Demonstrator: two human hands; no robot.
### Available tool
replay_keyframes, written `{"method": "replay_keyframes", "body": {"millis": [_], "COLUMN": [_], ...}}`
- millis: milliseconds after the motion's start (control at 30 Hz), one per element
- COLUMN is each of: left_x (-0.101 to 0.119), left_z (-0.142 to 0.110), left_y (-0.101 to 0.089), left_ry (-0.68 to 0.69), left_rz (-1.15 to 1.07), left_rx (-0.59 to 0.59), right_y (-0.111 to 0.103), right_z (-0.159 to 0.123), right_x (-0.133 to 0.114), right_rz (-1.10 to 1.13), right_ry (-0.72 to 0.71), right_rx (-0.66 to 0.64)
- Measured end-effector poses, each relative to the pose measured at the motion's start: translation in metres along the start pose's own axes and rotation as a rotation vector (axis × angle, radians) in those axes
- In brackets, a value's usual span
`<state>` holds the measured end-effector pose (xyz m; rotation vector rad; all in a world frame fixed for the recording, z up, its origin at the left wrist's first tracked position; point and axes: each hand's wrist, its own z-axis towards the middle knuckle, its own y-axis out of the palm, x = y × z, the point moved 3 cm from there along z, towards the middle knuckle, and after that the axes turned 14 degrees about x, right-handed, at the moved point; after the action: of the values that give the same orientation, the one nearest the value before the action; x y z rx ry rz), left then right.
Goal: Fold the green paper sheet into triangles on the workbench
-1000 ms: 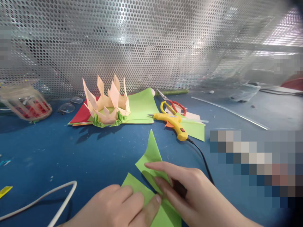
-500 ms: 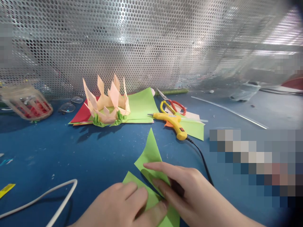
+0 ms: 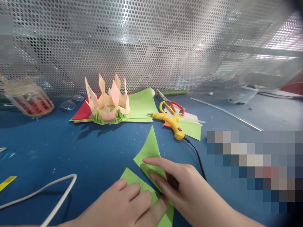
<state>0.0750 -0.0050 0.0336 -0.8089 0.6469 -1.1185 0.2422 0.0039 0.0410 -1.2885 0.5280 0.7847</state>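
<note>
**Green paper pressed flatter as the left thumb slides along the fold**

The green paper lies at the near edge of the blue tabletop, about its middle, one pointed flap aimed toward the far edge. Both hands are flat on it, open and pressing, not pinching. Since a second ago the left hand has crept rightward, so its thumb now lies against the fingers of the right hand and covers more of the near flap. The right hand has barely shifted. I judge a crease is being pressed down and is nearly set. Toward the far edge lie the glue gun, scissors and the paper lotus, unmoved.
</note>
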Motion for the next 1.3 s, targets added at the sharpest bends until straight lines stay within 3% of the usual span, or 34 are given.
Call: {"method": "replay_keyframes", "body": {"millis": [233, 500, 600, 767, 800, 900, 1000, 1100, 1167, 1233, 1300], "left_x": [0.0, 0.001, 0.001, 0.003, 0.003, 0.002, -0.002, -0.005, -0.007, -0.008, -0.009], "left_z": [0.0, 0.004, 0.008, 0.004, 0.001, -0.009, -0.013, -0.007, -0.004, -0.006, -0.012], "left_y": [0.0, 0.003, -0.001, 0.003, 0.004, 0.013, 0.016, 0.007, 0.003, 0.004, 0.008], "left_ry": [0.018, 0.016, 0.011, -0.001, 0.003, -0.046, -0.069, -0.011, 0.016, 0.009, -0.045], "left_rz": [0.02, 0.035, 0.049, 0.032, 0.05, 0.048, 0.062, 0.045, -0.02, -0.024, 0.017], "left_rx": [-0.065, -0.122, -0.04, -0.081, 0.014, 0.113, 0.062, -0.079, -0.241, -0.278, -0.164], "right_y": [-0.008, -0.006, -0.007, -0.011, -0.011, -0.016, -0.027, -0.04, -0.047, -0.051, -0.053], "right_z": [-0.001, 0.001, 0.004, 0.007, 0.008, 0.014, 0.024, 0.039, 0.049, 0.059, 0.066], "right_x": [-0.004, -0.005, -0.006, -0.007, -0.007, -0.006, 0.006, 0.03, 0.047, 0.061, 0.068], "right_rz": [0.037, 0.053, 0.077, -0.027, -0.053, -0.097, -0.176, -0.292, -0.355, -0.415, -0.466], "right_ry": [-0.005, -0.02, -0.049, -0.071, -0.082, -0.133, -0.178, -0.162, -0.126, -0.1, -0.087], "right_rx": [-0.141, -0.108, -0.098, -0.052, -0.03, 0.07, 0.221, 0.352, 0.377, 0.37, 0.349]}}
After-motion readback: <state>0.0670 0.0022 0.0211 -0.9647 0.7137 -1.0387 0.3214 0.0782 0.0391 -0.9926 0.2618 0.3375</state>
